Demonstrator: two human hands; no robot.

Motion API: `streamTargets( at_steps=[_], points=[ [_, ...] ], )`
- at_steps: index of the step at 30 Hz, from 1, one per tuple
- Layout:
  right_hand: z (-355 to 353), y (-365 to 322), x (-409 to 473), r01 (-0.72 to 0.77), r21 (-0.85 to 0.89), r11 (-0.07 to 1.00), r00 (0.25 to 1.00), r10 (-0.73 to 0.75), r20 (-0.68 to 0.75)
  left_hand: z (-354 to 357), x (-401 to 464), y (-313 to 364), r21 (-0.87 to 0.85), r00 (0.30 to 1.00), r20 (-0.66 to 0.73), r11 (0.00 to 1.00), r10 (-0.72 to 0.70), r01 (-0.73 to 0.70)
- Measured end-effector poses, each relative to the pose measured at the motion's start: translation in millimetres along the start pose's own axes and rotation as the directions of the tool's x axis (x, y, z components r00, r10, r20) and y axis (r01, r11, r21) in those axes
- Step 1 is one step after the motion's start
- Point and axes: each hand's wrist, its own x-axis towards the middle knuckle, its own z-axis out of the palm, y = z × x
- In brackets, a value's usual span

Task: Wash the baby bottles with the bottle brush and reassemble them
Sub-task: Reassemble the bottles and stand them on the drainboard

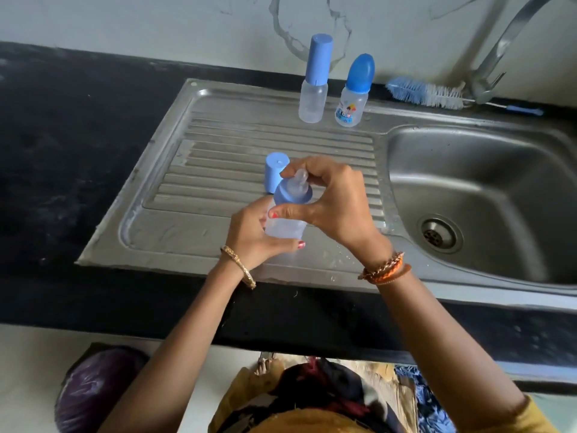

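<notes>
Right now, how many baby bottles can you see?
3. One held bottle over the drainboard, gripped by both hands; two capped ones standing at the back: the tall-capped bottle and the printed bottle beside it.

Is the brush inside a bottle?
No, the bottle brush lies on the sink's rim by the tap, outside every bottle.

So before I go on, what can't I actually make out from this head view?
- Bottle in hand: the left hand and right hand cover its base and sides, so collar tightness is unclear.
- Loose cap: its lower edge is behind the bottle.
- Brush: part of its handle is hidden by the faucet.
- Faucet: the spout is cut off by the top edge.
</notes>
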Motion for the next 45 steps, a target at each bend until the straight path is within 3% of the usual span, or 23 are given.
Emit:
streamTargets(
  at_steps=[4,9,13,17,19,21,23,25,29,31,35,38,42,45],
  points=[
    [-15,4,-5,0.015,0.041,0.999,1.000,-0.014,-0.024,11,10,11,-0.026,0.997,-0.051,0.998,0.064,-0.065],
    [-47,23,-14,-0.025,0.320,0.947,0.999,0.033,-0.019,29,28,33,-0.161,0.989,-0.047,0.976,0.139,-0.145],
    [-62,32,-15,0.025,0.330,0.944,0.995,0.009,-0.102,52,46,32,-0.137,0.980,-0.034,0.971,0.195,-0.197],
    [-81,48,-16,-0.046,0.364,0.930,0.996,0.069,-0.052,69,57,37,-0.138,0.966,-0.131,0.961,0.221,-0.239],
    [-86,54,-16,-0.038,0.302,0.952,0.987,0.084,-0.139,78,61,47,-0.121,0.961,-0.166,0.962,0.223,-0.244],
    [-83,57,-16,-0.064,0.180,0.982,0.936,0.122,-0.331,92,64,56,-0.084,0.963,-0.191,0.975,0.189,-0.208],
    [-79,63,-15,-0.113,0.120,0.986,0.886,0.154,-0.437,106,67,63,-0.075,0.971,-0.177,0.981,0.162,-0.177],
    [-83,69,-15,-0.153,0.197,0.968,0.901,0.218,-0.374,115,70,67,-0.091,0.980,-0.152,0.985,0.131,-0.146],
    [-110,80,-12,-0.178,0.519,0.836,0.975,0.222,-0.023,118,81,69,-0.148,0.992,-0.066,0.982,0.108,-0.116],
    [-110,82,-8,-0.169,0.515,0.840,0.970,0.236,-0.067,119,83,71,-0.184,0.995,-0.049,0.978,0.085,-0.093],
    [-89,86,3,-0.207,0.357,0.911,0.850,0.348,-0.396,128,79,72,-0.229,0.996,-0.071,0.971,0.059,-0.073],
    [-87,85,5,-0.227,0.360,0.905,0.890,0.343,-0.300,133,81,69,-0.184,0.998,-0.059,0.982,0.038,-0.049],
    [-105,91,7,-0.170,0.623,0.763,0.974,0.228,-0.013,129,92,68,-0.261,0.995,-0.094,0.965,-0.029,0.004],
    [-100,90,12,-0.155,0.561,0.813,0.945,0.287,-0.155,128,92,70,-0.292,0.991,-0.132,0.956,-0.009,-0.030]
  ],
)
